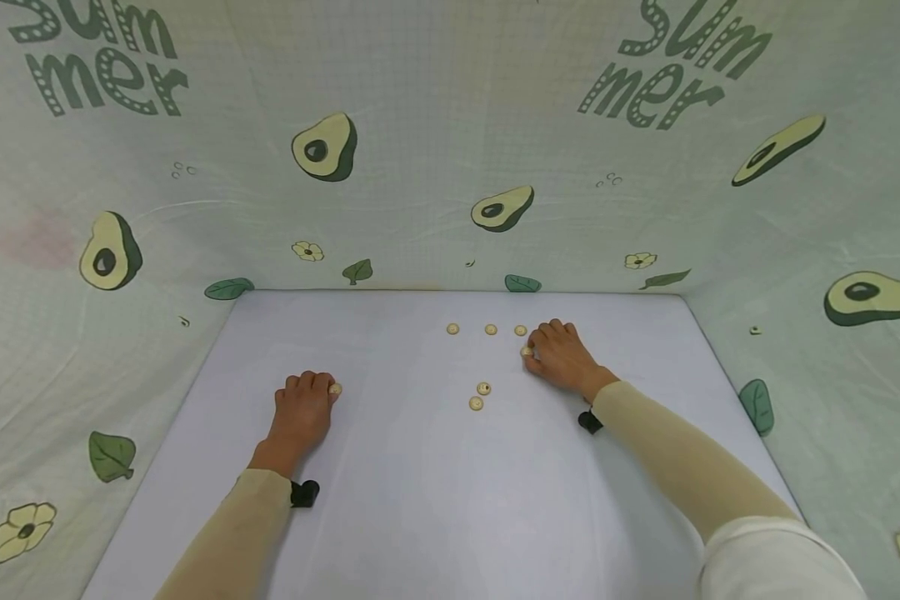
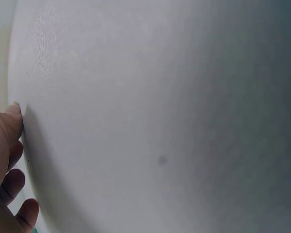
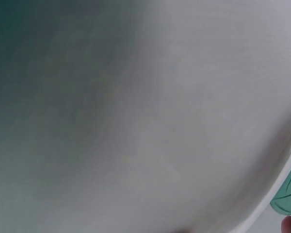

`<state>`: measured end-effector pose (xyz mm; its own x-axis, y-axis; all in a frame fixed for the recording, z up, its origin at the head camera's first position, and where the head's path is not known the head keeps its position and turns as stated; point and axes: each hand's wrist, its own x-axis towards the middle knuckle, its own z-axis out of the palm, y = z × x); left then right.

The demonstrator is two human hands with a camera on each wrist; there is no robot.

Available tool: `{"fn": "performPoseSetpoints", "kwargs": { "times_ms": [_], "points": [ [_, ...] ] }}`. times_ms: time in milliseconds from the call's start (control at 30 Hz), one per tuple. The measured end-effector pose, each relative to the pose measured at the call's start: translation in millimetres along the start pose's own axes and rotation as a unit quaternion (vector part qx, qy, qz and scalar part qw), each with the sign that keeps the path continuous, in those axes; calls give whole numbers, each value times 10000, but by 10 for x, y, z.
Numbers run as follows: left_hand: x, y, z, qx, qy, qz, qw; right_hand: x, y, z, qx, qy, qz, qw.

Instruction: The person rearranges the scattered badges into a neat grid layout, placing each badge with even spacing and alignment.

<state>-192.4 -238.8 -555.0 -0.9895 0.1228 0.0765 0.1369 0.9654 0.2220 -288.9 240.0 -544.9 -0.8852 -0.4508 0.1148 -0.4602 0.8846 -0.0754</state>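
Observation:
In the head view my left hand (image 1: 303, 412) is low over the left of the white table, its thumb and fingers pinching a small round pale-wood disc (image 1: 335, 389). My right hand (image 1: 562, 358), at the right of centre, pinches another such disc (image 1: 527, 352). Close beyond its fingers lies a disc (image 1: 521, 331), in a row with a middle disc (image 1: 491, 330) and a left disc (image 1: 453, 329). Nearer, two more lie close together: an upper disc (image 1: 483, 388) with a dark spot and a lower disc (image 1: 476, 403). The wrist views show only parts of the fingers.
The white tabletop (image 1: 390, 500) has a far edge and two side edges. A pale cloth (image 1: 412, 167) printed with avocados, leaves and lettering surrounds it at the back and sides. Each wrist wears a small black camera, as at the left camera (image 1: 305, 493).

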Motion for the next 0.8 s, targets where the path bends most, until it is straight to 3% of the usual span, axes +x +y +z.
{"fn": "performPoseSetpoints", "kwargs": {
  "times_ms": [800],
  "points": [
    [-11, 22, -30, -38, -61, -47, 10000, 15, -34, -52, 92, -52, 272, 9996]
  ]
}}
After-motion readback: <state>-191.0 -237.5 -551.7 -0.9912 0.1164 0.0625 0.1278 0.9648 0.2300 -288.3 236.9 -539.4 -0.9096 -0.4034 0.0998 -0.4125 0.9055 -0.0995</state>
